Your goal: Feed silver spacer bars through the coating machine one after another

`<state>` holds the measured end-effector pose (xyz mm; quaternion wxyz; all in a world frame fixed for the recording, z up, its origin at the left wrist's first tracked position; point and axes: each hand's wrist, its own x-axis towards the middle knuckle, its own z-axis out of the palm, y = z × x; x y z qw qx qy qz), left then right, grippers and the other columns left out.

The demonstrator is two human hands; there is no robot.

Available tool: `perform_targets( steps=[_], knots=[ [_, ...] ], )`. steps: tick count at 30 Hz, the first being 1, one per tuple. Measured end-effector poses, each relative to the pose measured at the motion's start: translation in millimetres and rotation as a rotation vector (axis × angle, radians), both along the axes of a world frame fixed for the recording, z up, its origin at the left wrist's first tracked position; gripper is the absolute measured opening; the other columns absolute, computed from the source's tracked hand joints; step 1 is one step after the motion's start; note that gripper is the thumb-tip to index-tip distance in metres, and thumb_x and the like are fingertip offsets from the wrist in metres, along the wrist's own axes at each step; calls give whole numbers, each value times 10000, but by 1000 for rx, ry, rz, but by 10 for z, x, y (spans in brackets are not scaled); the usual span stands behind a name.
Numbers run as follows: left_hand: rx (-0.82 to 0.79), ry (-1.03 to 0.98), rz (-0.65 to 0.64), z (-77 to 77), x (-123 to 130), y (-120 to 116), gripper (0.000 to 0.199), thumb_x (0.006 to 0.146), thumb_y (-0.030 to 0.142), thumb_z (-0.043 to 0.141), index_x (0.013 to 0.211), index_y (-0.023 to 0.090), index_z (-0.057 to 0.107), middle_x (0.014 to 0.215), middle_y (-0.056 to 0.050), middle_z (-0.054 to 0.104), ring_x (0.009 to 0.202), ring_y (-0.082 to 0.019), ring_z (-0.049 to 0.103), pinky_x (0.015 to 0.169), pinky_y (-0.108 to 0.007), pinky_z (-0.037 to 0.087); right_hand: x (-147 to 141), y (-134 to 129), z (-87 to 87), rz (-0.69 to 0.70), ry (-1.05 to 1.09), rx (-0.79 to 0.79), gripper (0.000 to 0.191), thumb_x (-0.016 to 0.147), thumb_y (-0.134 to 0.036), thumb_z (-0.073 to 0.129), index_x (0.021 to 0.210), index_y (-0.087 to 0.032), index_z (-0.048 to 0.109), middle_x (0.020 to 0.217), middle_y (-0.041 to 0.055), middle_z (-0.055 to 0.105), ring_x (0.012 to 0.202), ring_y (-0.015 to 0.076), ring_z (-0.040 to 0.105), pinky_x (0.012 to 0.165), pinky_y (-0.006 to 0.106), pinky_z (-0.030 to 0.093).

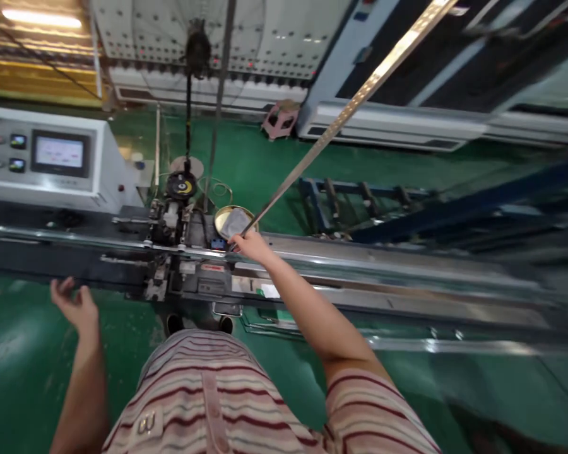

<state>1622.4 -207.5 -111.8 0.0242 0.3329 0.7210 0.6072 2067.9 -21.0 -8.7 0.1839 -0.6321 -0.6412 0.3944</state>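
Your right hand (250,244) was clamped on the low end of the long strip (331,129), probably to steady its slant; your left hand (78,307), fingers apart, hovered empty beside the machine bed (94,251)

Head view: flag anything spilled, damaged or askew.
Nothing clearly stands out. The metallic strip slants, but the right hand grips it low down; the pink stool stands upright. Blur could hide fine damage.

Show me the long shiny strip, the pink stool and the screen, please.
Long shiny strip (330,132): head view, partway along its length.
Pink stool (282,118): head view, its body.
Screen (59,153): head view, middle of its lit face.
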Motion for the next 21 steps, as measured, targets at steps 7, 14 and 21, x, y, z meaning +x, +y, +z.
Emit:
perform_targets(
  steps=[7, 14, 21],
  knots=[
    [-42, -112, 82, -478, -319, -655, 587, 848, 358, 652, 1409, 239, 528, 1295, -113, 629, 1239, -251, 592, 1043, -423, 487, -1299, -53, 50, 227, -150, 59, 362, 929, -254, 456, 997, -152, 797, 847, 79, 775, 867, 200, 718, 812, 258, 496],
    [-43, -119, 137, -437, -967, -839, 482, 864, 355, 639, 1331, 238, 609, 1274, -111, 647, 1220, -254, 613, 1056, -417, 485, -2547, -86, 20, 279, -140, 78, 366, 925, -277, 467, 1019, -168, 803, 800, 81, 764, 907, 228, 723, 863, 288, 502],
    [-8, -172, -24, -218, -1354, -230, 607, 849, 351, 687, 1413, 194, 528, 1385, -160, 591, 1317, -252, 549, 1144, -436, 415, -3537, -23, -146, 208, 82, 93, 361, 919, -270, 458, 958, -168, 802, 836, 78, 767, 908, 214, 731, 895, 295, 527]
  ],
)
